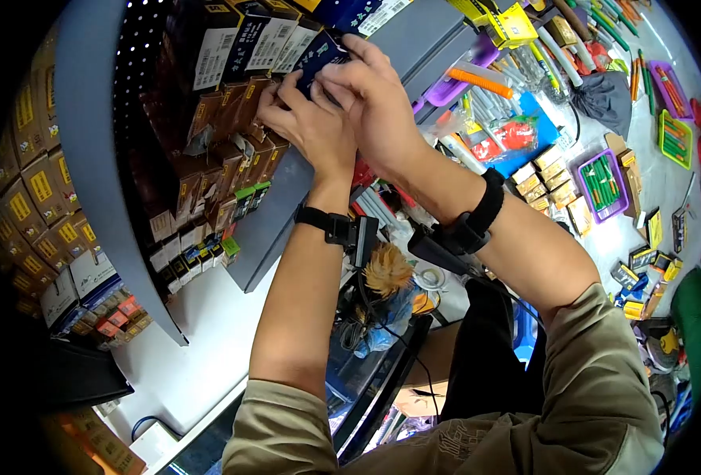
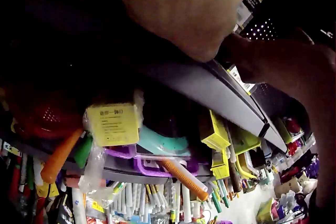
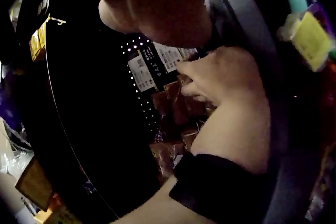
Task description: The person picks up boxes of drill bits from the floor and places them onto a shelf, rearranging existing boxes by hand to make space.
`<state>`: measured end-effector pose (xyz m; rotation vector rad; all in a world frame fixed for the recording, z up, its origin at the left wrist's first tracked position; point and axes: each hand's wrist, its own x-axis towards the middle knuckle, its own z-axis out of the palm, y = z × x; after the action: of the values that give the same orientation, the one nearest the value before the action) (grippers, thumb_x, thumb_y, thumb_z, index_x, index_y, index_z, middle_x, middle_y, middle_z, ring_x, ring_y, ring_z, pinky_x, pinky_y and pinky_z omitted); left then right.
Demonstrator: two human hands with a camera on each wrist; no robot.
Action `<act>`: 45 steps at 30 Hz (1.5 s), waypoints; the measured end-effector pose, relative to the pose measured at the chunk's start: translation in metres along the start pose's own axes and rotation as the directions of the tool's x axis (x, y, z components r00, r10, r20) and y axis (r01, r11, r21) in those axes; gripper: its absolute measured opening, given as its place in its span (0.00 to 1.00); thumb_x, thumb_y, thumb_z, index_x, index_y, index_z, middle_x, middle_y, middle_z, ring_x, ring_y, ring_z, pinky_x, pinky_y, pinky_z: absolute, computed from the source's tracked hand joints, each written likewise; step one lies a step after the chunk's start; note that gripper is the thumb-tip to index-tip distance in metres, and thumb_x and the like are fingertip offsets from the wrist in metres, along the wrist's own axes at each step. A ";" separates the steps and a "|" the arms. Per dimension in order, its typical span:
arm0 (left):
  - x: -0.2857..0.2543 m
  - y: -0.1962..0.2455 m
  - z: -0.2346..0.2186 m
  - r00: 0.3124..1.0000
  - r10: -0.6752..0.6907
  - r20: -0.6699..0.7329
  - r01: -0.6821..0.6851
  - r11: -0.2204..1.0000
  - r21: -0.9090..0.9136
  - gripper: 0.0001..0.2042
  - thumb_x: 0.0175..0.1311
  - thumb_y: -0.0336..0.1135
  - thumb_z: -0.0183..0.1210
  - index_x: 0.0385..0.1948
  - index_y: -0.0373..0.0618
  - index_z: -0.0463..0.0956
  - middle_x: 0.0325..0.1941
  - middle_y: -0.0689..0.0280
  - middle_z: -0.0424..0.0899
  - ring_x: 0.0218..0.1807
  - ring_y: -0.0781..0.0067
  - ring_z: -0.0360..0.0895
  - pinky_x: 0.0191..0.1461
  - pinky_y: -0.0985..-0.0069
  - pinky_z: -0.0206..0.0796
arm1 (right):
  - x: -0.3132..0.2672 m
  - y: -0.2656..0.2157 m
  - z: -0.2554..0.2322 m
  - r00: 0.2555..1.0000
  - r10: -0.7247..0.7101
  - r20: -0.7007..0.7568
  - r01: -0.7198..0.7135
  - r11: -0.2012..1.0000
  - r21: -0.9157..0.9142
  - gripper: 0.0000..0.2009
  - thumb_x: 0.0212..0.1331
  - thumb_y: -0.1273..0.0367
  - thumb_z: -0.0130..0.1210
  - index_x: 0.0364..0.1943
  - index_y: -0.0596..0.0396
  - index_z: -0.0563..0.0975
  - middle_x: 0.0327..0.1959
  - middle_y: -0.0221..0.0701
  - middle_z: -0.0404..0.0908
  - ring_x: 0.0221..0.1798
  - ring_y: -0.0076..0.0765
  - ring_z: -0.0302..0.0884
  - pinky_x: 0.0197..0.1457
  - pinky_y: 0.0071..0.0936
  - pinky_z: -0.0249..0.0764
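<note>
In the head view both hands meet at a small dark blue box [image 1: 319, 54] with white print, at the front of a shelf row. My right hand [image 1: 378, 99] grips its near right side, with curled fingers over the edge. The left hand [image 1: 309, 127] pinches its lower left part, partly covering it. To its left stand dark blue boxes with white barcode labels [image 1: 248, 49]. Brown boxes [image 1: 232, 111] are stacked right below. From the right wrist view, the left hand [image 3: 223, 77] reaches in beside the brown boxes [image 3: 178, 103], while the right hand's fingers are hidden.
A grey shelf panel [image 1: 89, 158] rises on the left, before stacked brown-and-yellow boxes [image 1: 26, 198]. The grey shelf edge [image 1: 433, 47] runs beside the hands. Purple basket [image 1: 604, 186], pencils and loose packs lie right. An orange spiral tube [image 1: 481, 81] sticks out near the right forearm.
</note>
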<state>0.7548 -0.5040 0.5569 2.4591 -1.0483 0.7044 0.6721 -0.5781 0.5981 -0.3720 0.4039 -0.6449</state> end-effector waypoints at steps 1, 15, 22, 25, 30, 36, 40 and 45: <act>0.000 -0.001 0.001 1.000 -0.014 -0.009 0.014 1.000 0.022 0.16 0.67 0.33 0.60 0.52 0.37 0.69 0.55 0.47 0.65 0.58 0.46 0.66 0.60 0.55 0.64 | 0.001 -0.001 0.002 0.999 0.016 -0.041 -0.015 1.000 0.018 0.35 0.62 0.68 0.58 0.70 0.73 0.60 0.61 0.34 0.59 0.63 0.33 0.70 0.72 0.31 0.67; 0.006 0.020 -0.017 0.973 -0.151 0.177 0.160 0.986 -0.040 0.34 0.65 0.51 0.62 0.61 0.31 0.62 0.55 0.43 0.77 0.57 0.41 0.76 0.58 0.52 0.68 | 0.002 -0.006 0.004 0.998 -0.034 0.060 0.050 0.952 -0.303 0.33 0.58 0.64 0.64 0.62 0.73 0.66 0.59 0.45 0.60 0.62 0.51 0.75 0.64 0.39 0.73; -0.001 -0.004 0.001 0.975 -0.162 0.152 0.184 0.972 -0.148 0.27 0.68 0.45 0.60 0.58 0.31 0.65 0.54 0.39 0.76 0.58 0.35 0.74 0.61 0.51 0.67 | 0.006 -0.006 -0.006 0.999 -0.003 0.045 0.015 0.963 -0.269 0.34 0.59 0.66 0.62 0.67 0.70 0.62 0.58 0.45 0.68 0.63 0.44 0.76 0.65 0.34 0.72; -0.005 -0.003 -0.002 0.973 -0.154 0.174 0.180 0.972 -0.149 0.23 0.70 0.41 0.58 0.55 0.31 0.65 0.53 0.39 0.75 0.57 0.35 0.73 0.60 0.51 0.66 | 0.005 -0.004 -0.011 0.997 0.039 -0.068 -0.064 0.907 -0.416 0.36 0.60 0.67 0.60 0.70 0.66 0.59 0.55 0.45 0.77 0.60 0.37 0.78 0.65 0.30 0.71; -0.006 -0.005 -0.003 0.966 -0.146 0.213 0.185 0.967 -0.175 0.21 0.70 0.41 0.58 0.54 0.33 0.66 0.52 0.43 0.74 0.54 0.38 0.74 0.58 0.51 0.66 | 0.018 0.003 0.007 0.966 -0.071 -0.248 -0.092 0.803 -0.588 0.35 0.57 0.68 0.61 0.67 0.72 0.62 0.41 0.42 0.83 0.42 0.33 0.82 0.49 0.28 0.77; -0.007 -0.009 0.006 0.964 -0.202 0.171 0.239 0.942 -0.235 0.24 0.67 0.43 0.61 0.55 0.34 0.66 0.52 0.44 0.76 0.54 0.41 0.77 0.57 0.54 0.69 | 0.040 -0.001 0.028 0.945 0.089 -0.316 -0.234 0.858 -0.458 0.17 0.58 0.71 0.59 0.47 0.69 0.74 0.38 0.40 0.82 0.35 0.35 0.81 0.37 0.32 0.80; -0.007 0.000 0.007 0.947 -0.281 0.154 0.286 0.958 -0.015 0.26 0.66 0.46 0.63 0.53 0.35 0.65 0.48 0.48 0.80 0.50 0.45 0.80 0.56 0.54 0.70 | 0.036 0.008 0.034 0.924 -0.055 -0.378 -0.214 0.747 -0.630 0.22 0.57 0.68 0.60 0.51 0.71 0.72 0.51 0.52 0.77 0.50 0.52 0.79 0.53 0.39 0.80; -0.008 -0.002 0.004 0.930 -0.280 0.237 0.290 0.957 -0.006 0.30 0.65 0.51 0.63 0.53 0.36 0.60 0.46 0.51 0.81 0.47 0.47 0.82 0.52 0.55 0.72 | 0.011 0.013 0.005 0.984 -0.180 -0.016 0.036 0.283 -0.959 0.37 0.56 0.64 0.61 0.67 0.75 0.63 0.63 0.62 0.62 0.62 0.69 0.71 0.64 0.43 0.75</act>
<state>0.7527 -0.4997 0.5489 2.6297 -0.7460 0.3039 0.6892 -0.5749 0.5941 -1.5867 0.8988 -0.4791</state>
